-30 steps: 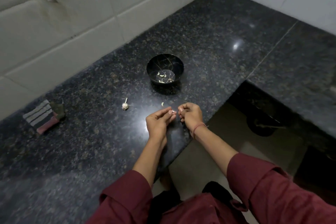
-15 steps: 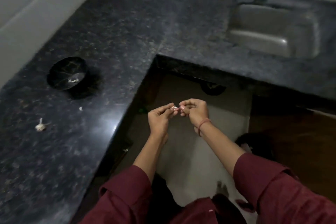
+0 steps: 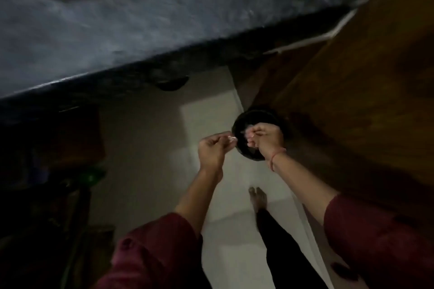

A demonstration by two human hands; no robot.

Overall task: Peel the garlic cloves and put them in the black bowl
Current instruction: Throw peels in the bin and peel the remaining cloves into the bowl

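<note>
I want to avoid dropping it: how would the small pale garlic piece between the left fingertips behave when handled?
The garlic piece is probably very light: the left hand holds it with a fingertip pinch alone. Being so tiny, it could slip out easily. Blur hides whether it is clove or skin, so stiffness is unclear.

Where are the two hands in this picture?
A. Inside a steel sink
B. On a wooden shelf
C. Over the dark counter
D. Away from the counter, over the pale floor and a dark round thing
D: the left hand, which pinches a small pale piece, and the right hand are over the pale floor and a dark round thing. The counter lies apart, at the top.
</note>
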